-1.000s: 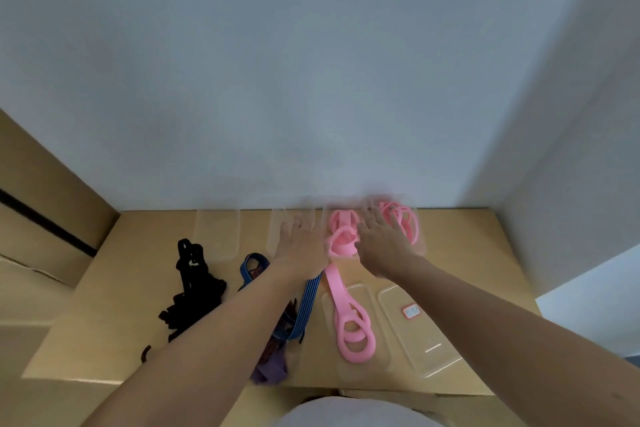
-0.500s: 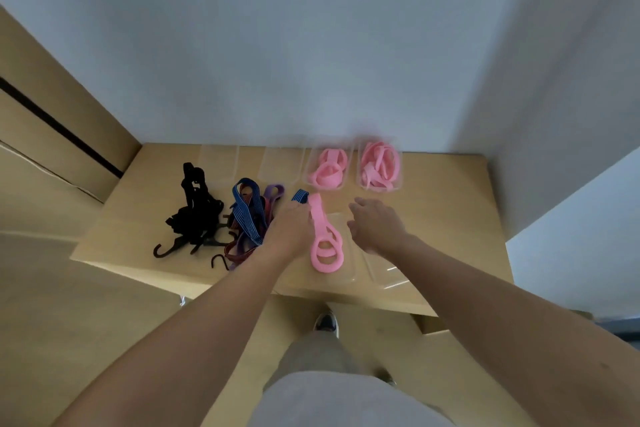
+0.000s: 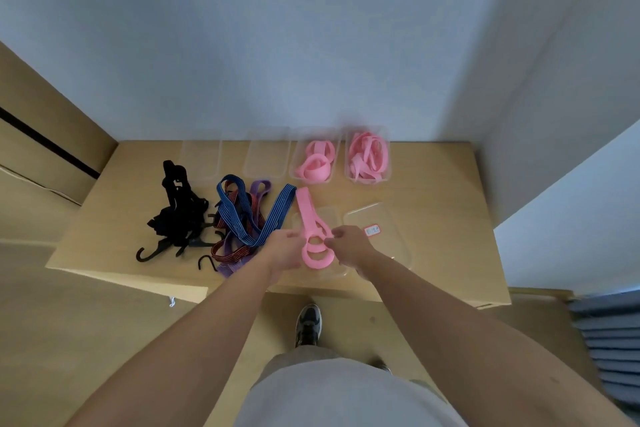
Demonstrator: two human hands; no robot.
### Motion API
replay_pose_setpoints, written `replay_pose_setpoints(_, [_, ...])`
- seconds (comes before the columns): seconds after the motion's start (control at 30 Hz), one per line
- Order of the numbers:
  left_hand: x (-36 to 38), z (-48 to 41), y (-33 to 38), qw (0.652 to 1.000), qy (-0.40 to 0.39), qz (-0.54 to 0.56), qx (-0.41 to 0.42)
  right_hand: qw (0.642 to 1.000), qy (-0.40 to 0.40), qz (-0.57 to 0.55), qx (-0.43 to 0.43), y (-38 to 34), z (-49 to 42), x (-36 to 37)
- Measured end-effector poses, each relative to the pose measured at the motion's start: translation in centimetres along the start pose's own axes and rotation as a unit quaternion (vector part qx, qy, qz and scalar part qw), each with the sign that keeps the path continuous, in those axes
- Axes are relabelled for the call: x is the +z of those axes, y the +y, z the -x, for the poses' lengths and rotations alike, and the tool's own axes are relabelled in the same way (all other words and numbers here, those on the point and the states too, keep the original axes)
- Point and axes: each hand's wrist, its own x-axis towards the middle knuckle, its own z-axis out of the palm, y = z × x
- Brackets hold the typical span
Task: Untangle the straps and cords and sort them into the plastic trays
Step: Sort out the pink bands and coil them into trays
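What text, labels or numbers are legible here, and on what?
Red-bordered sticker on the near right clear tray: it carries print, but it is too blurred to read.
Pink strap, pinched by the left hand and the right hand: no marking shows.
No other text shows in view.

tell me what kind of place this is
Probably a plain indoor room used as a makeshift sorting station: a light tan table against a bare pale wall, with clear plastic trays and tangled elastic cords on it.
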Motion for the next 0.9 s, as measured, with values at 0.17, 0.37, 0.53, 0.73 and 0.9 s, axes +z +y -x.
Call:
replay_pose_setpoints(0.17, [-1.2,-2.0,-0.4,0.996,-0.063,0.045,-0.048,0.998,0.029,-0.04,0.044,0.3,-1.2,2.1])
replay_pose_setpoints(0.37, [-2.1,-3.4,0.9,0.994,-0.088,0.047,-0.051,0.994,0.056,-0.079,0.052,-0.2,-2.2,2.2])
replay_pose_setpoints(0.53, [-3.4,-4.2,2.7,0.994,-0.101,0.03,0.015,0.989,0.022,-0.146,-0.01,-3.0,-1.5,0.8])
replay_pose_setpoints(0.73, [-5.8,-3.0,6.3,0.974,-0.108,0.004,0.198,0.974,0.006,-0.187,-0.124,-5.6,-0.8,-1.4])
replay_pose_setpoints(0.9, [-7.7,-1.2,9.4,0.958,-0.147,0.01,0.246,0.957,0.007,-0.234,-0.173,-8.4,1.0,-2.6])
